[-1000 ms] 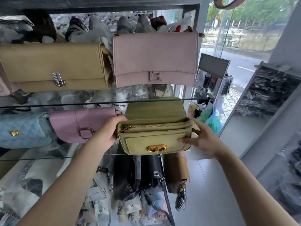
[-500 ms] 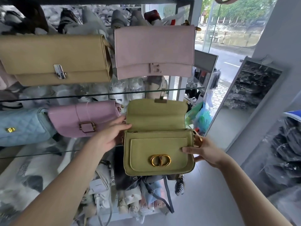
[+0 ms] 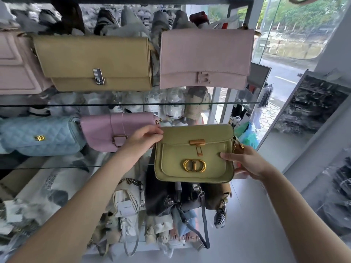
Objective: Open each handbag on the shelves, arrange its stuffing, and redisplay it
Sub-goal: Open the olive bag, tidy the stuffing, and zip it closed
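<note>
The olive-green handbag (image 3: 193,160) is sitting between both hands before the glass shelf (image 3: 57,167), the left hand (image 3: 141,138) pinching its flap's corner, the right hand (image 3: 245,162) gripping its right side.

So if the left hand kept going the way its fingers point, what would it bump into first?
The green handbag, most likely. The left hand grips the top left corner of its flap, so it would push straight into the bag.
</note>
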